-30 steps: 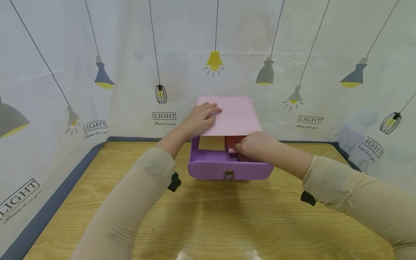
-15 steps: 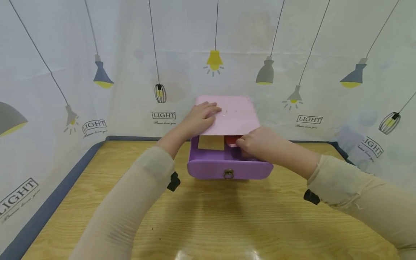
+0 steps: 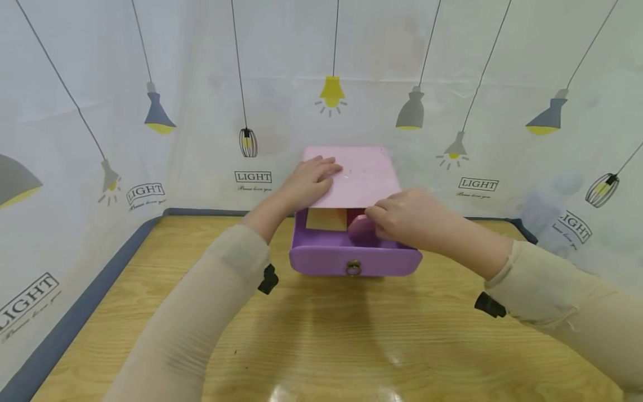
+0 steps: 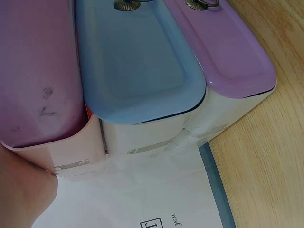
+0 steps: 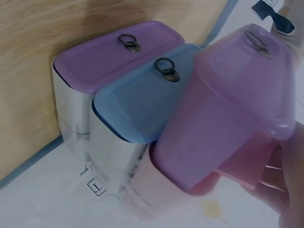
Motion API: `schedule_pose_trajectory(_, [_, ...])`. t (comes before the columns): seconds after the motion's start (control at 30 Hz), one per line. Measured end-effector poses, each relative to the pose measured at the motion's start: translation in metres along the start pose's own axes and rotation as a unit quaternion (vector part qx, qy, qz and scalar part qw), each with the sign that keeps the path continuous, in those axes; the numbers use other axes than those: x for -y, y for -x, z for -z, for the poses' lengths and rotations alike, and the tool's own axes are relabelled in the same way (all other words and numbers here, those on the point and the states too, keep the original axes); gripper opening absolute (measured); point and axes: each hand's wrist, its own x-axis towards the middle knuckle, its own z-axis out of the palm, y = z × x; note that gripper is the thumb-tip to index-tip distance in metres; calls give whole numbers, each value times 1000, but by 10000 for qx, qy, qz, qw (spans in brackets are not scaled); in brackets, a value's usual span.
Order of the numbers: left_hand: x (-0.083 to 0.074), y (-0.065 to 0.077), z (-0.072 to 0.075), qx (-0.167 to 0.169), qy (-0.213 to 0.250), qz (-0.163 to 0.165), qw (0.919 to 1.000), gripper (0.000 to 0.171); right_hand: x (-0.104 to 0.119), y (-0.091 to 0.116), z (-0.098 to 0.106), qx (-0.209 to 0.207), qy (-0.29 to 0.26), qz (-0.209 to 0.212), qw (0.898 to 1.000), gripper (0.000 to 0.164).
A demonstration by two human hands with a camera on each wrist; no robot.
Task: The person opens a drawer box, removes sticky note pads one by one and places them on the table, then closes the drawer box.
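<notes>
Left sleeve rolled back, clear of the fingers. Left hand: fingers spread flat on the pink cabinet top, gripping nothing, probably bearing down so the cabinet stays put.

Under the top's front edge, at the left of the purple drawer, sits a pale yellow item; card or box, cannot tell. Drawer stands pulled out, likely to give fingers room to reach its contents. Ring pull hangs untouched at mid-front. Beneath, the blue drawer and the lower purple drawer sit pushed in.

Right of the yellow item, a pink item is tilted above the drawer floor, just below the top's edge. Right hand: fingers curled, thumb side inward, pinching that item by its right end, apparently because the low gap leaves little else to grasp.
</notes>
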Motion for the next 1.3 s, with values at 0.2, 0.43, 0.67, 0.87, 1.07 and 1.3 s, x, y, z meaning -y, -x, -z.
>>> schedule_pose_trajectory(0.2, [0, 0, 0, -8, 41, -57, 10000, 47, 3, 4, 20, -574, 45, 112, 9983, 20])
schedule_pose_trajectory(0.43, [-1, 1, 2, -20, 122, -43, 9999, 48, 0, 17, 38, -937, 147, 69, 9955, 9])
schedule_pose_trajectory(0.67, [-1, 2, 1, -43, 130, -32, 9999, 47, -8, 35, 44, -1249, 408, -101, 9913, 31])
schedule_pose_trajectory(0.87, [1, 2, 0, -24, 173, -9, 9998, 48, -15, 50, 47, -1119, 442, -307, 9923, 27])
schedule_pose_trajectory(1.07, [1, 2, -1, -53, 194, 23, 9998, 48, -30, 71, 46, -714, 318, -609, 9951, 19])
schedule_pose_trajectory(1.3, [1, 3, -1, -29, 194, 28, 9998, 47, -40, 96, 29, -184, 366, -1074, 9934, 16])
